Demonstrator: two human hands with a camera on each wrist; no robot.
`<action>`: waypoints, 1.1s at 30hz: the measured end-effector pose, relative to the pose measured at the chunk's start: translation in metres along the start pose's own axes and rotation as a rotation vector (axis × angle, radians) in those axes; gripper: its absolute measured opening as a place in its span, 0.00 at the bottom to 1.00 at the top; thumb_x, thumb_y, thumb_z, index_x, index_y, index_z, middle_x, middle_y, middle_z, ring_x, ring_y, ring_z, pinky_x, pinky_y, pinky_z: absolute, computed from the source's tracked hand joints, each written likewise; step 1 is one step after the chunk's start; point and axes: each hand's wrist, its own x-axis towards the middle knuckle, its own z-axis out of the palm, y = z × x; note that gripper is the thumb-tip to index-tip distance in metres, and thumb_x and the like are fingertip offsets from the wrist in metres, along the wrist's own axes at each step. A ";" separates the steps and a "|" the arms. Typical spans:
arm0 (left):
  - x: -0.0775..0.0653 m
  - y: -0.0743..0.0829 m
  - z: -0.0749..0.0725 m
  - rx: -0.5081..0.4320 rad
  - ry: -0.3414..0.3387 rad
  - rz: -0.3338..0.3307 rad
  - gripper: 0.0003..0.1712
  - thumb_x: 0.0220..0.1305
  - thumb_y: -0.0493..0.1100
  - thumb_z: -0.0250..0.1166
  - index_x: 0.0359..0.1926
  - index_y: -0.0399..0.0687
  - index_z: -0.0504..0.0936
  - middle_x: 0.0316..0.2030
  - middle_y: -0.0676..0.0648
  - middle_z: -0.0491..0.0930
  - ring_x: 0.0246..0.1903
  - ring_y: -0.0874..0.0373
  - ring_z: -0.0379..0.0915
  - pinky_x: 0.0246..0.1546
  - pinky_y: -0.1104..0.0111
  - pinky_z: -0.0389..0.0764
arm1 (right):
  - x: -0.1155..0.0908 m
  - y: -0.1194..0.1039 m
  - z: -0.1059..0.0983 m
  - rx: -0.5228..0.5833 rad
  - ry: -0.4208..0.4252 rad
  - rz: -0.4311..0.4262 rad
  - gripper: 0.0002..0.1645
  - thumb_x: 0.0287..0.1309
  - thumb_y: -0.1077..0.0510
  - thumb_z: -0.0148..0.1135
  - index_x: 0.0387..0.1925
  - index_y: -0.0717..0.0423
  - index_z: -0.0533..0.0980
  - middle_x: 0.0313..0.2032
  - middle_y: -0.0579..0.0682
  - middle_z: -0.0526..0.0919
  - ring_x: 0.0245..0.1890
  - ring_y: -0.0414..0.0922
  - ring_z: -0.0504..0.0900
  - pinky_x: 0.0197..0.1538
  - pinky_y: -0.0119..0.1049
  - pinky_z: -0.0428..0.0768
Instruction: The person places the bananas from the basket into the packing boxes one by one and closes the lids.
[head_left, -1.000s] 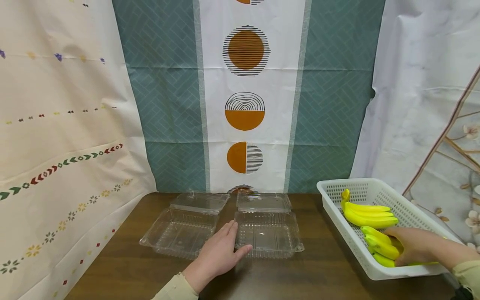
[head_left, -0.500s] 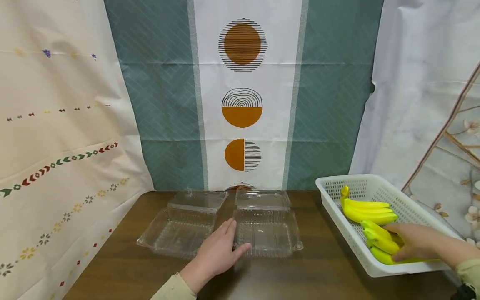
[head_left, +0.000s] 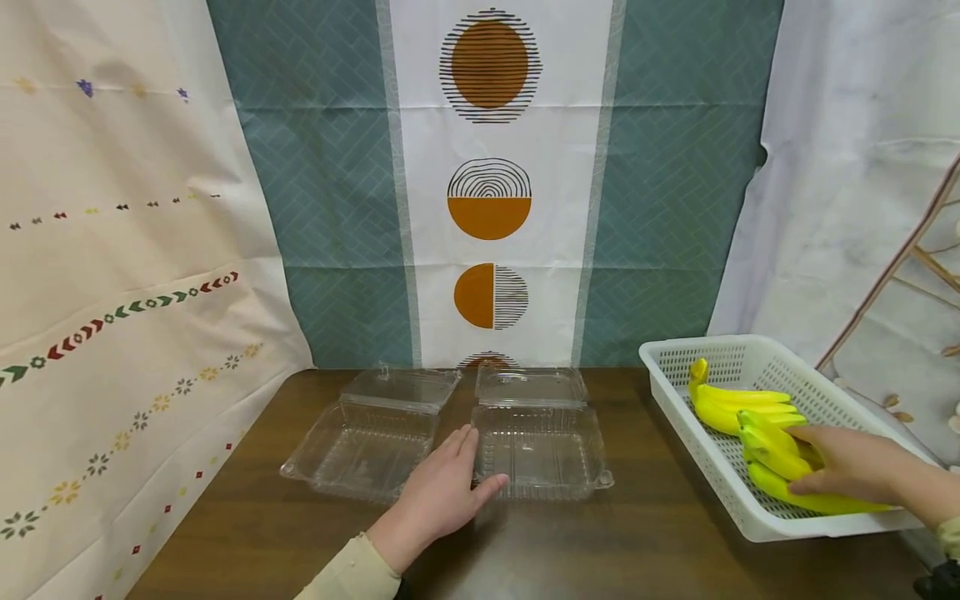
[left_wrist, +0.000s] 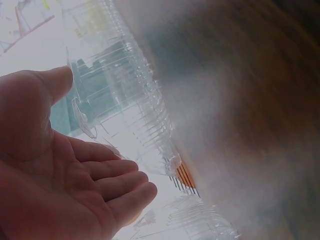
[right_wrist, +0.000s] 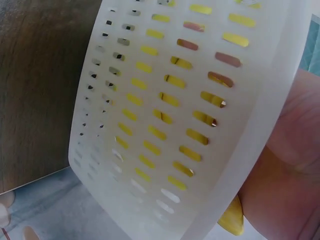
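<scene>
My right hand reaches into the white perforated basket and grips a bunch of yellow bananas. Another bunch of bananas lies beneath it, and a third bunch lies toward the back of the basket. In the right wrist view, the basket wall hides most of the fruit and the fingers. My left hand has its fingers straight, between two clear plastic clamshell boxes, with fingertips and thumb at the near left side of the right-hand box. In the left wrist view its palm shows nothing held.
The left-hand clamshell box stands beside the other, both with lids raised toward the back. They stand on a brown wooden table. A patterned curtain hangs behind, with light cloths at both sides.
My right hand has raised the gripped bunch of bananas a little, and it now overlaps the back bunch in the head view. My left hand has stayed in place beside the boxes.
</scene>
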 end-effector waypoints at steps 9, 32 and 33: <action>0.001 0.002 -0.002 -0.002 -0.002 0.004 0.55 0.79 0.70 0.63 0.83 0.30 0.63 0.83 0.33 0.61 0.82 0.38 0.58 0.77 0.43 0.68 | 0.004 -0.003 -0.009 -0.014 0.043 0.010 0.59 0.52 0.32 0.85 0.62 0.79 0.76 0.42 0.50 0.85 0.37 0.46 0.76 0.44 0.52 0.81; -0.001 -0.001 -0.001 -0.017 -0.005 -0.004 0.55 0.79 0.71 0.62 0.84 0.31 0.62 0.83 0.33 0.60 0.83 0.39 0.57 0.77 0.42 0.67 | 0.001 -0.026 -0.027 -0.073 0.217 -0.005 0.51 0.58 0.35 0.82 0.60 0.76 0.76 0.34 0.49 0.81 0.30 0.45 0.72 0.32 0.44 0.73; -0.001 -0.001 0.000 -0.018 -0.005 -0.005 0.55 0.79 0.71 0.63 0.84 0.32 0.62 0.83 0.33 0.60 0.83 0.39 0.57 0.77 0.42 0.68 | 0.001 -0.027 -0.027 -0.071 0.223 -0.006 0.49 0.58 0.35 0.82 0.58 0.74 0.77 0.33 0.48 0.80 0.29 0.45 0.72 0.31 0.43 0.73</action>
